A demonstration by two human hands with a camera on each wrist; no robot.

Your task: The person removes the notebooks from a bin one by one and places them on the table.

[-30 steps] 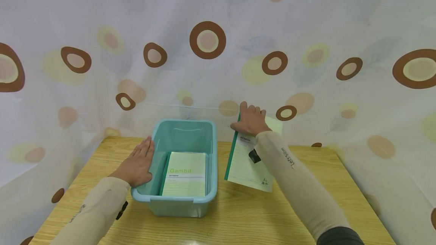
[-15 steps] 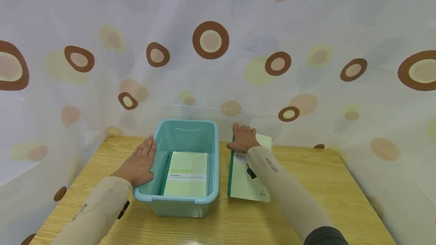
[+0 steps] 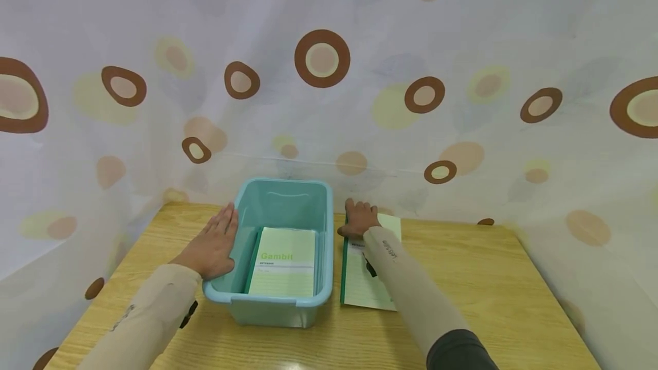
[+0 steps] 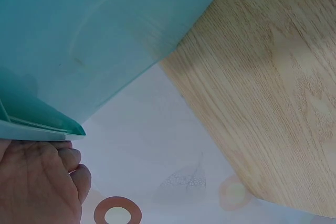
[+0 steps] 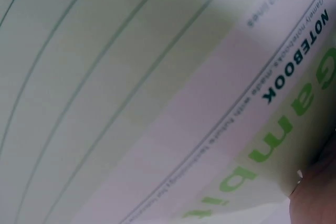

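Observation:
My left hand (image 3: 208, 247) rests along the left rim of a light blue plastic bin (image 3: 264, 301), its fingers straight. Seen from the left wrist, the palm side of the fingers lies right at the bin's rim. Inside the bin is a pale green notebook (image 3: 285, 270) marked "Gambit", with a dark green spine. To the right of the bin, a matching notebook (image 3: 362, 284) lies at the table, and my right hand (image 3: 361, 220) grips its upper end, thumb towards the spine. The right wrist view shows this cover close up, bowed, with part of the hand at the lower right.
A wooden table (image 3: 462, 278) carries everything and ends at a pale curtain (image 3: 319, 130) with brown and yellow spots. The curtain also runs along both sides. A black band sits on the right sleeve.
My right hand has lowered the notebook from above the table and brought it closer to the bin's right side. The left hand stays on the rim.

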